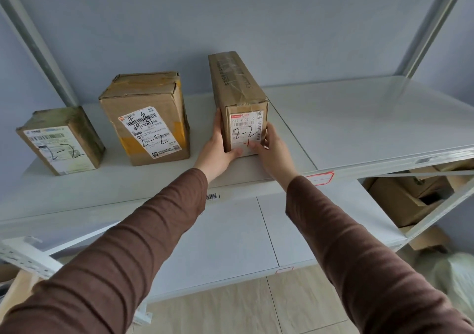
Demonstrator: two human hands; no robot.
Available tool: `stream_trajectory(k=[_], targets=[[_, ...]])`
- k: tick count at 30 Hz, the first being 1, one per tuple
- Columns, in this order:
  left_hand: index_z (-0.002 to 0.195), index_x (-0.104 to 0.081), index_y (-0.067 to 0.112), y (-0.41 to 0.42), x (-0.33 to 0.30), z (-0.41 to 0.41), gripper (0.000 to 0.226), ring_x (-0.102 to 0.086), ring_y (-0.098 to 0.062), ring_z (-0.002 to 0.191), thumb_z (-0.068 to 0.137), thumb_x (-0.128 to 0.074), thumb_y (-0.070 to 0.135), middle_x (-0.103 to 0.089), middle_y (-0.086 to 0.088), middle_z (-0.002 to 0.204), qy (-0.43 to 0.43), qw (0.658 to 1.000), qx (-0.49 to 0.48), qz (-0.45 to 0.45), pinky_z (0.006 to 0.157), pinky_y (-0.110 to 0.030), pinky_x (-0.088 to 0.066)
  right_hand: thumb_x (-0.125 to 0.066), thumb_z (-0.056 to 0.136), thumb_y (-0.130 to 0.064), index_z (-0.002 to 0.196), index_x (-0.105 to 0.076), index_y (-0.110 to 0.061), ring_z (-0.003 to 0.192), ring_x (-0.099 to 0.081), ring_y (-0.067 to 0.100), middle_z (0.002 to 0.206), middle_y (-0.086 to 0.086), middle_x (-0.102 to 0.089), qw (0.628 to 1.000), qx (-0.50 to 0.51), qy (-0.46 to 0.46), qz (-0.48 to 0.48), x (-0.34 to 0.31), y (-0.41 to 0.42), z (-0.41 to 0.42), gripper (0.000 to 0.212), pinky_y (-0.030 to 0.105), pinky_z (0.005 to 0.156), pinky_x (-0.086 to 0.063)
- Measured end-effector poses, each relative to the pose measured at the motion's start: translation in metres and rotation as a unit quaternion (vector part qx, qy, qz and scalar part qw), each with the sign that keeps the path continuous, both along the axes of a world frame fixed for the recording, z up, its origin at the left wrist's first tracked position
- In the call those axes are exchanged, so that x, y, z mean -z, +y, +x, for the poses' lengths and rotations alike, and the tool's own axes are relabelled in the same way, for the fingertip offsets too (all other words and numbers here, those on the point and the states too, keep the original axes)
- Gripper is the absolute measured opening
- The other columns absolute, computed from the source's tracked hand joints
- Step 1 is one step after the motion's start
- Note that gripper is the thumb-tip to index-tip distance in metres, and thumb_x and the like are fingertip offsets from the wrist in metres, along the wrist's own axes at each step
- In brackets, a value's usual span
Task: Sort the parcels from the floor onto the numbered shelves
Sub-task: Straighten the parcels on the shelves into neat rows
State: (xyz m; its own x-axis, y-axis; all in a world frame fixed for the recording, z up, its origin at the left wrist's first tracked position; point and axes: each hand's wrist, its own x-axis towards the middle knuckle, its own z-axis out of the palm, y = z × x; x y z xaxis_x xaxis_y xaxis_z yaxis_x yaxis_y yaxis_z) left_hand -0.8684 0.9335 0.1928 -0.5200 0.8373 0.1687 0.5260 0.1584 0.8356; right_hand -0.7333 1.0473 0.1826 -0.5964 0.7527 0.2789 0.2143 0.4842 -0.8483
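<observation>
Two parcels marked 2-2 (143,118) already standing near shelf (359,118) left end. Third long parcel (243,108), also 2-2, mid-shelf by front edge, gripped by left hand (218,149) and right hand (272,151). Probably more cartons below.

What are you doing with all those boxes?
A person is sorting parcels onto a white shelf. Both hands, the left hand and the right hand, hold a long brown box marked 2-2, standing on the shelf. Two other boxes marked 2-2, a small one and a taped one, stand to its left.
</observation>
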Motion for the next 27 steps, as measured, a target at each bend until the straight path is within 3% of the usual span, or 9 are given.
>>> stream_trajectory(k=[3, 10, 13, 15, 17, 20, 23, 27], targets=[[0.154, 0.019, 0.049, 0.007, 0.0, -0.003, 0.119, -0.056, -0.021, 0.135, 0.089, -0.076, 0.02, -0.053, 0.003, 0.152, -0.006, 1.0, -0.001, -0.005, 0.114, -0.045, -0.045, -0.066, 0.097, -0.016, 0.142, -0.047, -0.017, 0.092, -0.064, 0.009, 0.112, -0.008, -0.069, 1.0, 0.002, -0.008, 0.002, -0.001, 0.006, -0.003, 0.049, 0.017, 0.071, -0.046], [0.158, 0.016, 0.043, 0.012, 0.002, -0.005, 0.115, -0.056, -0.021, 0.134, 0.092, -0.074, 0.016, -0.054, 0.003, 0.15, -0.006, 1.0, -0.012, -0.013, 0.114, -0.043, -0.045, -0.065, 0.097, -0.017, 0.143, -0.047, -0.016, 0.094, -0.064, 0.014, 0.114, -0.005, -0.069, 1.0, 0.008, -0.023, -0.007, -0.003, 0.007, -0.005, 0.049, 0.027, 0.077, -0.046], [0.16, 0.014, 0.037, 0.01, 0.003, 0.001, 0.112, -0.054, -0.021, 0.136, 0.093, -0.072, 0.013, -0.052, 0.003, 0.152, -0.003, 1.0, -0.02, -0.002, 0.114, -0.044, -0.044, -0.064, 0.098, -0.019, 0.152, -0.039, -0.02, 0.113, -0.066, 0.019, 0.128, -0.001, -0.068, 0.999, 0.011, -0.029, -0.024, -0.005, 0.002, -0.001, 0.06, 0.037, 0.097, -0.053], [0.161, 0.01, 0.032, 0.007, 0.003, 0.01, 0.11, -0.052, -0.02, 0.137, 0.092, -0.074, 0.014, -0.05, 0.003, 0.154, 0.007, 0.999, -0.03, 0.011, 0.113, -0.039, -0.044, -0.064, 0.1, -0.02, 0.159, -0.03, -0.022, 0.13, -0.058, 0.026, 0.144, 0.006, -0.061, 0.999, 0.018, -0.035, -0.036, -0.007, -0.004, 0.005, 0.069, 0.038, 0.108, -0.047], [0.161, 0.001, 0.031, 0.001, 0.004, 0.019, 0.108, -0.05, -0.015, 0.135, 0.089, -0.078, 0.021, -0.048, 0.003, 0.155, 0.008, 0.999, -0.036, 0.031, 0.11, -0.034, -0.044, -0.063, 0.102, -0.024, 0.162, -0.023, -0.021, 0.139, -0.05, 0.029, 0.154, 0.012, -0.051, 0.998, 0.029, -0.055, -0.034, -0.011, -0.014, 0.017, 0.073, 0.031, 0.105, -0.04], [0.162, -0.004, 0.027, -0.01, 0.006, 0.029, 0.108, -0.033, -0.019, 0.149, 0.086, -0.081, 0.029, -0.03, -0.001, 0.164, 0.007, 0.999, -0.026, 0.043, 0.123, -0.04, -0.031, -0.062, 0.102, -0.029, 0.163, -0.022, -0.02, 0.145, -0.042, 0.03, 0.161, 0.011, -0.041, 0.995, 0.058, -0.077, 0.007, -0.014, -0.032, 0.042, 0.074, 0.034, 0.11, -0.036], [0.163, 0.007, 0.018, -0.029, 0.006, 0.046, 0.109, 0.006, -0.024, 0.158, 0.093, -0.074, 0.037, 0.006, -0.007, 0.172, 0.077, 0.996, -0.035, -0.042, 0.128, -0.042, -0.003, -0.061, 0.102, -0.033, 0.161, -0.027, -0.017, 0.149, -0.033, 0.028, 0.164, 0.006, -0.036, 0.987, 0.108, -0.1, 0.07, -0.013, -0.052, 0.071, 0.07, 0.038, 0.118, -0.03], [0.161, -0.017, 0.014, -0.05, 0.007, 0.072, 0.091, 0.006, -0.035, 0.157, 0.093, -0.071, 0.038, -0.002, -0.015, 0.171, 0.222, 0.974, 0.019, -0.033, 0.128, -0.046, -0.002, -0.058, 0.102, -0.037, 0.16, -0.031, -0.019, 0.155, -0.02, 0.03, 0.168, 0.009, -0.028, 0.963, 0.184, -0.152, 0.122, -0.006, -0.087, 0.123, 0.067, 0.044, 0.125, -0.023]])
